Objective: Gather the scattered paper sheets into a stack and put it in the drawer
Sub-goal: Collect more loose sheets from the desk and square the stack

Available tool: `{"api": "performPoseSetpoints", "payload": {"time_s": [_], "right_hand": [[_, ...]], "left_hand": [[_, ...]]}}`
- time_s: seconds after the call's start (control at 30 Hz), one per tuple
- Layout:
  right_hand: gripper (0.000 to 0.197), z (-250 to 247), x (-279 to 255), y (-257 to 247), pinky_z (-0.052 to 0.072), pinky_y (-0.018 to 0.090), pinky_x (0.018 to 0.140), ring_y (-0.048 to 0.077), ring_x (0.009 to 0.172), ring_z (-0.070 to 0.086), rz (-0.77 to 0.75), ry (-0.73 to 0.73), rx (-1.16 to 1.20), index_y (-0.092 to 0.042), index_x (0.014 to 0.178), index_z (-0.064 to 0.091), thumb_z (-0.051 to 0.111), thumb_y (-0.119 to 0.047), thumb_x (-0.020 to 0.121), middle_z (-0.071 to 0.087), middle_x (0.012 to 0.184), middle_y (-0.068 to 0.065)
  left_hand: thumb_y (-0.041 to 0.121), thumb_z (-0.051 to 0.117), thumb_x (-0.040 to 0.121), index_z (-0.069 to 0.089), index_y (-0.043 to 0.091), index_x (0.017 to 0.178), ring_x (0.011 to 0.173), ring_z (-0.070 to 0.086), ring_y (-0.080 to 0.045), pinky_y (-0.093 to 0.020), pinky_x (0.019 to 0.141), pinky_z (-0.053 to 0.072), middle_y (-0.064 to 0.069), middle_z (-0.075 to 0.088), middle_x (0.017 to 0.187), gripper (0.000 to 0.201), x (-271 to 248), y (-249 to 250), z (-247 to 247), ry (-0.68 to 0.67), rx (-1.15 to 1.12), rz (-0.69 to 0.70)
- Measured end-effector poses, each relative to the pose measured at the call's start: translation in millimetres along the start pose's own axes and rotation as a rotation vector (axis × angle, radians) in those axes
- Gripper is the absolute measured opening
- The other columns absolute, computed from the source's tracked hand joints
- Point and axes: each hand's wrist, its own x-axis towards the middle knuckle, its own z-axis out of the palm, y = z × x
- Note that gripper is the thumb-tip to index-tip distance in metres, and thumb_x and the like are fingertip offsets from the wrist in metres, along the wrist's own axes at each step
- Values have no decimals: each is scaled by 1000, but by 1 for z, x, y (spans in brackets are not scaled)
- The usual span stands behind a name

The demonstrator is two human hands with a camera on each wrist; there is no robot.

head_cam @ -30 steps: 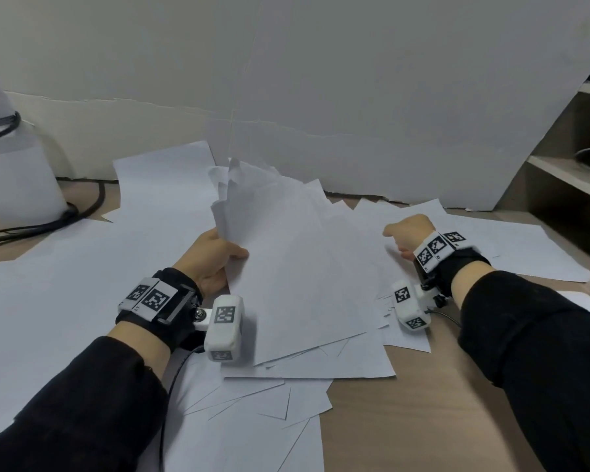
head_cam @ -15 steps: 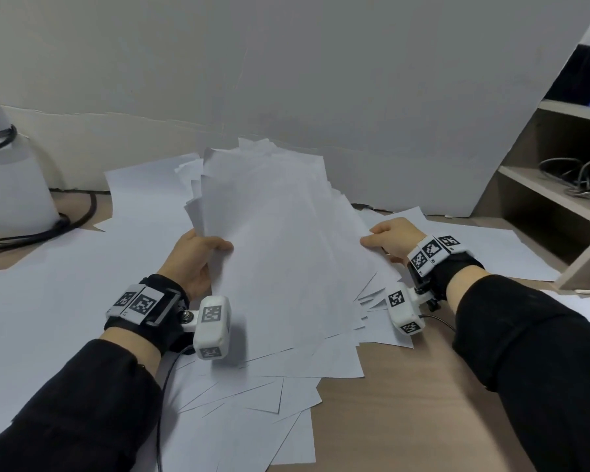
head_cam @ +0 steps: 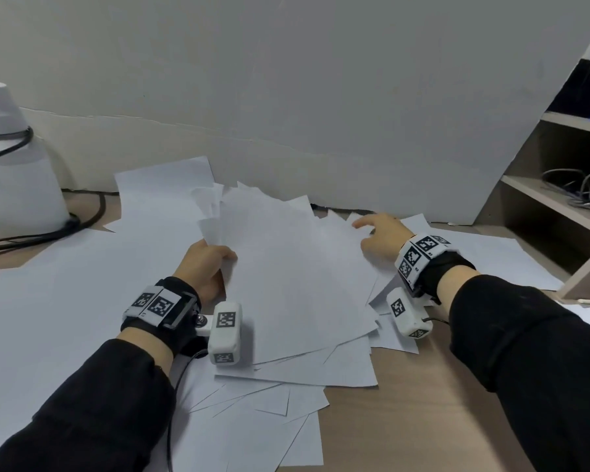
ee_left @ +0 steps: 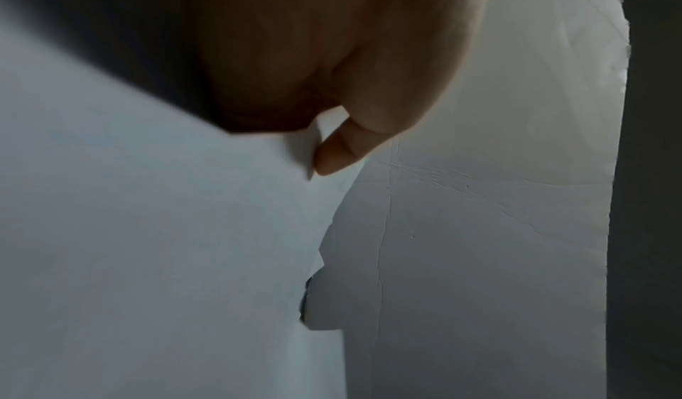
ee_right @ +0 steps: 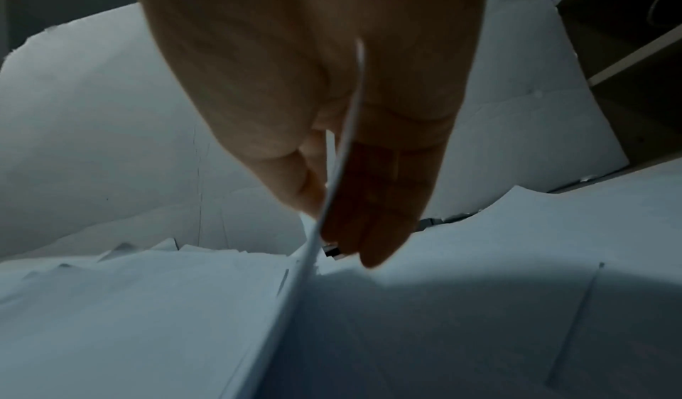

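The left hand [head_cam: 207, 267] grips the left edge of a loose bundle of white paper sheets [head_cam: 293, 284], thumb over the top sheet and the other fingers hidden under it; the left wrist view shows the thumb [ee_left: 343, 148] lying against a sheet's edge. The right hand [head_cam: 378, 238] lies at the bundle's right edge with fingers stretched out nearly straight, and in the right wrist view the edge of a sheet [ee_right: 332, 189] runs between thumb and fingers [ee_right: 372, 207], held lightly rather than clenched. The bundle lies fanned and uneven on the wooden desk [head_cam: 406, 420], resting on more sheets that stick out below it toward the person; other sheets lie spread to the left and to the right. No print or writing can be made out on any sheet. Each wrist carries a black band [head_cam: 171, 311] with square black-and-white coded tags and a white camera block [head_cam: 223, 332] bearing the same kind of tags; no readable words. Beyond the papers stands a big grey-white board [head_cam: 321, 97] with a creased lower part. At far left is a white object [head_cam: 11, 165] with black cables [head_cam: 65, 223]; at right a shelf unit [head_cam: 559, 206] holds a tangle of cables. No drawer is in view.
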Motion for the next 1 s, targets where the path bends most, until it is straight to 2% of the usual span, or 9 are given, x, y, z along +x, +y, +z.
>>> {"api": "performPoseSetpoints", "payload": {"time_s": [0.1,0.17,0.3,0.43,0.53,0.6,0.77,0.9,1.0], "right_hand": [[40,6,5,-5,46,28,84,26,108,59,62,-91,-75,-21,128,59,60,-13,89,58,127,11],[15,13,8,-7,49,31,74,29,86,61,95,-91,-106,-8,97,64,64,-17,85,60,97,20],[38,24,18,-8,26,25,53,21,58,36,139,8,-44,-19,59,30,62,-14,79,32,59,1],[34,16,25,-19,23,29,50,22,57,29,93,360,192,-14,58,36,48,-10,89,33,59,3],[37,6,27,-24,18,30,50,21,55,21,70,449,289,-16,59,28,45,-12,91,27,60,3],[35,7,25,-24,20,29,53,20,56,22,116,382,312,-20,59,27,48,-15,87,27,61,2],[37,9,20,-27,29,17,47,23,56,35,213,365,583,-19,64,30,48,-3,91,29,63,3],[14,14,4,-29,46,23,74,26,102,63,422,234,434,-16,87,59,51,-8,95,60,90,2],[17,24,-9,-35,57,30,66,30,81,61,503,60,1000,-10,76,46,48,3,86,55,89,15]], "left_hand": [[-19,41,88,58,0,118,86,62,-38,-58,91,51,-21,65,97,40,0,1,0,-2,27,5],[-20,40,87,57,-1,120,90,61,-39,-58,92,52,-22,64,100,42,3,1,-1,10,29,-7],[-19,41,87,57,-1,101,85,60,-36,-50,84,53,-20,61,93,28,7,1,0,32,11,-32],[-18,43,91,51,2,86,84,60,-35,-52,94,49,-18,61,89,22,12,-1,-1,58,-5,-68],[-7,60,83,53,-4,107,101,66,-44,-61,98,50,-28,64,115,25,16,-2,-2,82,29,-87],[0,68,81,51,-6,117,97,68,-44,-64,91,52,-28,65,115,40,13,-2,-1,80,26,-104],[1,62,95,56,1,107,73,69,-32,-41,62,59,-18,70,95,13,12,-2,1,54,41,-116],[4,61,98,49,1,118,77,68,-32,-42,58,59,-20,67,113,24,17,-5,0,73,11,-152],[7,61,98,58,-5,124,70,67,-30,-35,46,57,-17,69,105,29,17,-4,-1,64,27,-159]]}}
